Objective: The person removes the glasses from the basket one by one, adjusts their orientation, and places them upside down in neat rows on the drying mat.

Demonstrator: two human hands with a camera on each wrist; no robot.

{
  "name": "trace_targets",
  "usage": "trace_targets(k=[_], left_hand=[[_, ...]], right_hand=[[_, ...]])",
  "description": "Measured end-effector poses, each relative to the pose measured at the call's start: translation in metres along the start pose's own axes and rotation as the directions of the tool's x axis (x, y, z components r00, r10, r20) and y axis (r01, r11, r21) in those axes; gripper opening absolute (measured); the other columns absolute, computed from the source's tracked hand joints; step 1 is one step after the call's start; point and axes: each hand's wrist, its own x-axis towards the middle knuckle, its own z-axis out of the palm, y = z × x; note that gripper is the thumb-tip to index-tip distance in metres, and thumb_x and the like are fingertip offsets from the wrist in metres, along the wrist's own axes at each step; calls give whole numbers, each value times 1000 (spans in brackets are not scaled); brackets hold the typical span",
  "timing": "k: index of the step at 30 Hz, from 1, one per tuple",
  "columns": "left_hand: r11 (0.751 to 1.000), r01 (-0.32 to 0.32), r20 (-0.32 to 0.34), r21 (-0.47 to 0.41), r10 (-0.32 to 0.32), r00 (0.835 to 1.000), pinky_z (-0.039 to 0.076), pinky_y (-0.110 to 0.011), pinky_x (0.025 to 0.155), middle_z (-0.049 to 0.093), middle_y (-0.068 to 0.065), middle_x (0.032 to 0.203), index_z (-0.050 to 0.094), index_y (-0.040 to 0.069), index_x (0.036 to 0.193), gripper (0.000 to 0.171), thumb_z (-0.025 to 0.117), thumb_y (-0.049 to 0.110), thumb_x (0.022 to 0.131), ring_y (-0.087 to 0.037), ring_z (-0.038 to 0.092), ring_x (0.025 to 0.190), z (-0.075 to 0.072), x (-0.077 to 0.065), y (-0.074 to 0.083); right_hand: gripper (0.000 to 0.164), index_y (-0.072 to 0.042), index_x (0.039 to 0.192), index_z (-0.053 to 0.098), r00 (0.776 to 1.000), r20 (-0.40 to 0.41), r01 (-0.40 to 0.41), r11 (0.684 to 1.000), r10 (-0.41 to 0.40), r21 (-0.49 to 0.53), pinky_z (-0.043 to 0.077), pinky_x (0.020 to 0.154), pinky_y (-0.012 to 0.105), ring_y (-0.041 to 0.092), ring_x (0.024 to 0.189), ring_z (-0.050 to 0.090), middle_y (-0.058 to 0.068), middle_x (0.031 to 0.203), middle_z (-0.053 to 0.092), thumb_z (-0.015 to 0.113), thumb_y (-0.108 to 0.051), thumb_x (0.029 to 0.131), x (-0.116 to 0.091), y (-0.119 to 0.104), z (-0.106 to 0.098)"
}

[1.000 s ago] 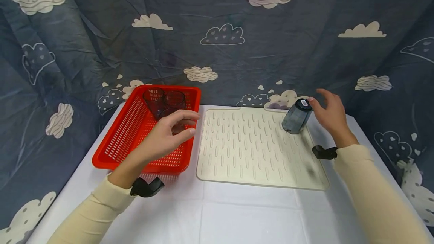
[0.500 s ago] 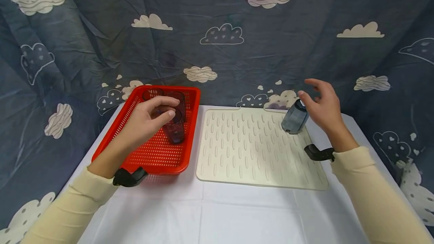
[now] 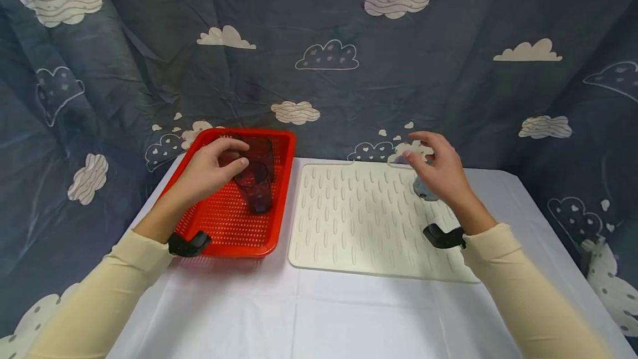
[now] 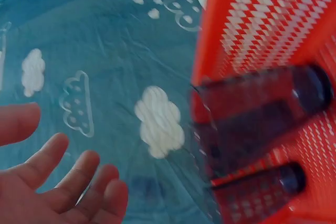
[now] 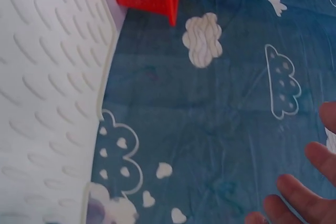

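Observation:
My left hand (image 3: 209, 173) hovers over the left part of the red basket (image 3: 276, 212), fingers loosely bent and holding nothing. Beside its fingertips, tinted drinking glasses stand in the basket: a front glass (image 3: 258, 195), one behind it (image 3: 264, 154), and a third partly hidden by the hand. In the left wrist view two glasses (image 4: 247, 116) appear, apart from the spread fingers. My right hand (image 3: 443, 173) is over the far right of the cream ridged mat (image 3: 359, 220), with relaxed fingers and nothing in them. It mostly hides an upturned grey-blue glass (image 3: 423, 190) on the mat.
A white cloth covers the table (image 3: 349, 314). Behind and at the sides hangs a dark blue curtain (image 3: 319, 10) with cloud prints, close to the table's far edge. Basket and mat lie side by side with a narrow strip of cloth between.
My left hand has moved left and back, from the basket's right side to beside the glasses. My right hand has moved left, now hiding most of the upturned glass, which stays put.

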Motion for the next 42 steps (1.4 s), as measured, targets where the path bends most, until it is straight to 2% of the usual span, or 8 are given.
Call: trace_targets(k=[4, 7, 12, 16, 22, 27, 34, 42], left_hand=[[997, 31, 5, 70, -31, 999, 50, -52, 102, 55, -17, 137, 55, 7, 134, 41, 58, 22, 97, -34, 55, 116, 3, 11, -15], [991, 61, 39, 116, -66, 997, 47, -55, 105, 53, -20, 140, 51, 4, 138, 47, 59, 24, 97, -37, 53, 120, 4, 16, -24], [975, 53, 118, 214, -80, 990, 40, -58, 112, 47, -26, 144, 41, -3, 144, 62, 64, 25, 94, -42, 48, 128, 8, 24, -37], [970, 45, 139, 240, -80, 987, 38, -58, 114, 44, -26, 145, 38, -3, 146, 68, 66, 28, 92, -42, 47, 130, 17, 30, -44], [958, 8, 167, 288, -58, 984, 37, -59, 114, 43, -28, 146, 36, -4, 147, 68, 62, 31, 95, -43, 48, 131, 30, 39, -47], [945, -11, 199, 326, -57, 978, 39, -58, 113, 45, -27, 146, 36, -1, 149, 72, 65, 33, 93, -41, 49, 130, 39, 43, -49], [923, 4, 201, 385, -88, 976, 44, -57, 108, 48, -24, 140, 39, 8, 150, 77, 72, 36, 86, -37, 53, 120, 40, 43, -47], [889, 18, 220, 458, -133, 966, 48, -58, 102, 50, -22, 131, 42, 12, 148, 81, 78, 38, 80, -38, 56, 111, 38, 45, -41]], right_hand=[[45, -3, 141, 49, 999, 46, 16, 1000, -17, 24, 41, 108, 60, 44, 138, 41, 22, 148, 43, 55, -23, 101, -3, 1, 13], [45, -4, 141, 48, 996, 92, 6, 999, -10, 45, 41, 109, 59, 43, 137, 44, 20, 149, 43, 55, -22, 101, -5, -3, 20], [46, -7, 143, 47, 985, 172, -25, 997, 12, 72, 40, 111, 57, 40, 140, 42, 17, 151, 43, 55, -24, 101, -9, -19, 25], [47, -8, 144, 46, 975, 221, -25, 996, 6, 83, 41, 111, 57, 38, 141, 40, 16, 151, 43, 55, -24, 100, -13, -26, 29], [47, -9, 143, 47, 960, 279, -44, 994, 14, 100, 43, 110, 55, 37, 141, 41, 15, 149, 45, 57, -24, 100, -22, -29, 35], [46, -9, 142, 48, 951, 310, -39, 992, 0, 120, 44, 109, 54, 37, 140, 42, 14, 148, 47, 58, -24, 100, -29, -29, 37], [45, -6, 141, 49, 944, 329, -30, 990, -17, 139, 45, 107, 55, 39, 137, 44, 16, 147, 48, 59, -20, 99, -35, -22, 41], [46, -6, 141, 49, 940, 340, -34, 991, -11, 126, 46, 105, 55, 39, 134, 46, 17, 146, 49, 59, -21, 99, -41, -15, 45]])
